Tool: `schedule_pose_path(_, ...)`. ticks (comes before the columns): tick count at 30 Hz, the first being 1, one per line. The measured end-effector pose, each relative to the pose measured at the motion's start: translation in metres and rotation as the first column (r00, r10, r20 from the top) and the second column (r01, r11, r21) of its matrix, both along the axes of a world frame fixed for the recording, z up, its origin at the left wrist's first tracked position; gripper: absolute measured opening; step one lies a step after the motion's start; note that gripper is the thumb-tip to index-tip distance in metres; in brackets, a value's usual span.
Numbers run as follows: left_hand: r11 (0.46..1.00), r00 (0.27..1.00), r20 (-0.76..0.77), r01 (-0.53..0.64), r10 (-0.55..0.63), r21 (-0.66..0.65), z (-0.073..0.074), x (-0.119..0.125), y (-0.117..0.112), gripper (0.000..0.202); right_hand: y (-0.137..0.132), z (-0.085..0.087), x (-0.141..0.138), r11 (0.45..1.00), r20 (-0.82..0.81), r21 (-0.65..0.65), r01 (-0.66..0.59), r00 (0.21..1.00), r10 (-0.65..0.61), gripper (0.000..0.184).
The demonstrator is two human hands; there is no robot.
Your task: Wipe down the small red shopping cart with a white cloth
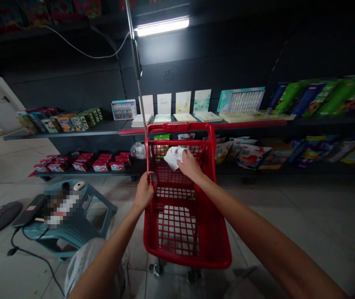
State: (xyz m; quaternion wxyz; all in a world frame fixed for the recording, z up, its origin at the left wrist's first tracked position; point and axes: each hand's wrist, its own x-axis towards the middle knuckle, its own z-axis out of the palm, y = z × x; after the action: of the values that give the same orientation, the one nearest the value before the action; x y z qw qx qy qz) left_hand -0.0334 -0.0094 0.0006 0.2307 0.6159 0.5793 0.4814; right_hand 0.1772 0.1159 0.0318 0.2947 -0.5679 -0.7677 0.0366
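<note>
A small red plastic shopping cart [217, 232] with grid panels stands in front of me on its wheels. My left hand [145, 191] is closed around the cart's left side rim, about halfway along. Bunched in my right hand [190, 164] is a white cloth [175, 157], held over the cart's far grid panel. Whether the cloth touches the panel I cannot tell. Part of that panel is hidden behind the cloth and my fingers.
A dark shelf [99, 133] behind the cart bears books, boxes and snack bags. A lamp stand [136, 62] rises at the cart's far left corner. At left, a blue-grey stool [102, 203] holds small items; a black cable [40, 257] trails on the floor.
</note>
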Motion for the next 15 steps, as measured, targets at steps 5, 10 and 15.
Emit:
schedule_pose_path(5,0.999,0.999,0.004,-0.037,0.037,-0.024,0.001,0.004,0.002,0.046,0.039,0.006,-0.025,0.990,-0.050,0.097,0.102,0.994,-0.097,0.038)
schedule_pose_path(10,0.998,0.999,-0.001,-0.041,0.041,-0.057,0.004,0.002,0.005,0.046,0.066,-0.020,-0.044,0.979,-0.022,0.147,0.139,0.990,-0.138,0.042)
schedule_pose_path(15,0.997,0.999,-0.037,0.017,-0.020,-0.075,0.005,-0.006,0.016,0.044,0.068,-0.056,-0.057,0.996,0.103,-0.068,0.062,0.993,-0.055,0.047)
